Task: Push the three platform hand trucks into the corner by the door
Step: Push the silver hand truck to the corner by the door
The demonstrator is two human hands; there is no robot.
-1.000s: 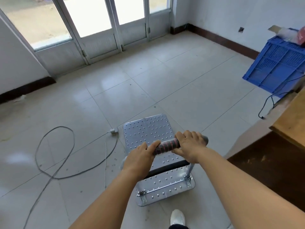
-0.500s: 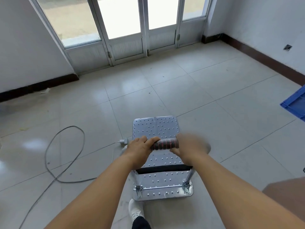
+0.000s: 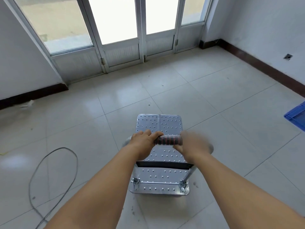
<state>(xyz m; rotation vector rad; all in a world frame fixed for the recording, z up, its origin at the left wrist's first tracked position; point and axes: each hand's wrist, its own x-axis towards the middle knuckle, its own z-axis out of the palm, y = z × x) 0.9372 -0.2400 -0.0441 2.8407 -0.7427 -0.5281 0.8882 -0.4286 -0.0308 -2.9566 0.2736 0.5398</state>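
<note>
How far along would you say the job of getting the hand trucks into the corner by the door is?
Nothing looks done: no truck stands by the glass doors. In hand: left hand and right hand grip the handle of one hand truck, mid-floor, facing the doors. Left: parking it. No other trucks are in view.

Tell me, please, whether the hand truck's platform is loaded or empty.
Empty: the hand truck's studded metal deck shows bare around both hands on the handle.

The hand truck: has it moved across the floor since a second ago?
Yes. The hand truck has rolled forward and turned toward the glass doors, leaving the looped cable farther off its left side.
</note>
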